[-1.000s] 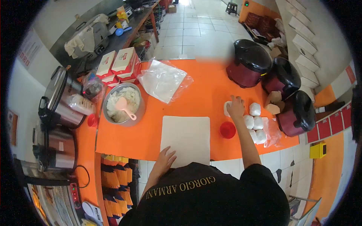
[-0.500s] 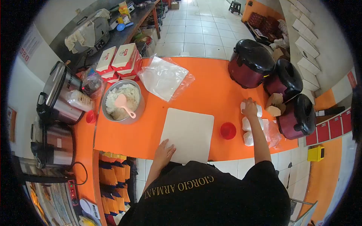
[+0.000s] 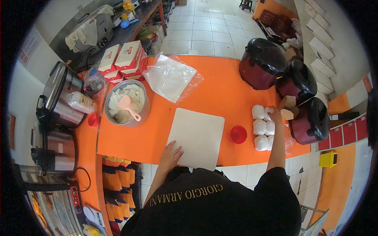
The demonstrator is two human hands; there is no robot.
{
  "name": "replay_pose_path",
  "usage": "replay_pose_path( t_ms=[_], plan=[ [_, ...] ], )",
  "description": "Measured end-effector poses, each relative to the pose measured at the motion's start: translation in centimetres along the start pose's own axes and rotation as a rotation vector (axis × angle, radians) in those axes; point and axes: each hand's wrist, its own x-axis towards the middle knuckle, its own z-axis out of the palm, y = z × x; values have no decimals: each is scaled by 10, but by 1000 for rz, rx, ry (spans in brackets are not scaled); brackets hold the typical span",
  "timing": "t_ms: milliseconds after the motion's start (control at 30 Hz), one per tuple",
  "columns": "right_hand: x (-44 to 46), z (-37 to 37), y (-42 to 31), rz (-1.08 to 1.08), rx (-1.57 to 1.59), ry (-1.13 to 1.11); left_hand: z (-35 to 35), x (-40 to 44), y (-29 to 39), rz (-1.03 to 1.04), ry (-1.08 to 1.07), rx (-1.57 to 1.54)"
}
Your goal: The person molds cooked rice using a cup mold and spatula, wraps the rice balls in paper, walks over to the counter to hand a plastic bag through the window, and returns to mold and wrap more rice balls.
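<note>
My left hand (image 3: 171, 154) lies with fingers spread on the lower left part of a stack of white paper (image 3: 198, 133). At the right, my right hand (image 3: 275, 115) is beside the top of several white wrapped bundles (image 3: 259, 127) set in two columns; its fingertips are hard to make out, so whether they grip a bundle is unclear. Between paper and bundles stands a red cup (image 3: 238, 134). A metal pot of white rice (image 3: 146, 112) with a pink scoop (image 3: 125, 103) sits at the left of the orange table (image 3: 220, 86).
Three dark red cookers (image 3: 262, 65) stand at the right, brown paper pieces (image 3: 289, 103) beside them. Behind the pot are red and white boxes (image 3: 128, 55) and white sheets in clear plastic (image 3: 171, 76). Steel cookers (image 3: 63, 94) line the left side.
The white bundle that was apart from the others is now with them, at the top of the left column. My right hand has moved right. The paper has turned slightly under my left hand.
</note>
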Motion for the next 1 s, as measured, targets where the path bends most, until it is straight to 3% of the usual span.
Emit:
replay_pose_path(
  t_ms=[67, 133, 200, 267, 300, 367, 400, 433, 467, 500, 567, 600, 667, 733, 800, 867, 1000],
  plan=[
    [-10, -1, -4, -37, -16, -38, -1, 0, 1, -6, 14, 11],
    [-37, -12, -40, -137, -174, 370, -11, 2, 11, -54, -49, 14],
    [-69, -16, -86, -225, 7, 546, -18, 4, 19, -104, -116, 10],
    [-118, -35, -144, -139, 96, 203, -20, 4, 22, -102, -111, 8],
    [-142, -36, -167, -182, 137, 172, -8, 5, 10, -104, -113, 5],
    [-174, -28, -183, -229, 179, 146, 24, 12, -21, 115, -130, 101],
    [-184, -17, -186, -247, 11, 156, 20, 13, -19, 109, -127, 102],
    [-193, -8, -193, -268, -151, 165, 9, 15, -12, 131, -162, -81],
    [-199, -3, -197, -284, -138, 164, -4, 17, -7, 146, -189, -261],
    [-200, 2, -198, -245, -164, 180, -18, 18, -5, 126, -173, -251],
    [-197, 3, -230, -237, -173, 197, -50, 17, -3, 247, -182, -522],
    [-201, -13, -256, -318, -16, 191, -68, 14, -2, 228, -160, -513],
    [-213, -56, -317, -409, 153, 183, -100, 10, -6, -27, -200, -1001],
    [-225, -96, -388, -718, 758, -160, -117, 4, -31, -11, -184, -1137],
    [-221, -86, -432, -679, 834, -78, -138, -4, -52, 24, -178, -1274],
    [-208, -71, -473, -635, 902, 9, -170, -18, -68, -239, -103, -1513],
    [-170, -35, -562, -832, 499, 186, -194, -33, -125, -44, 139, -1342]
  ],
)
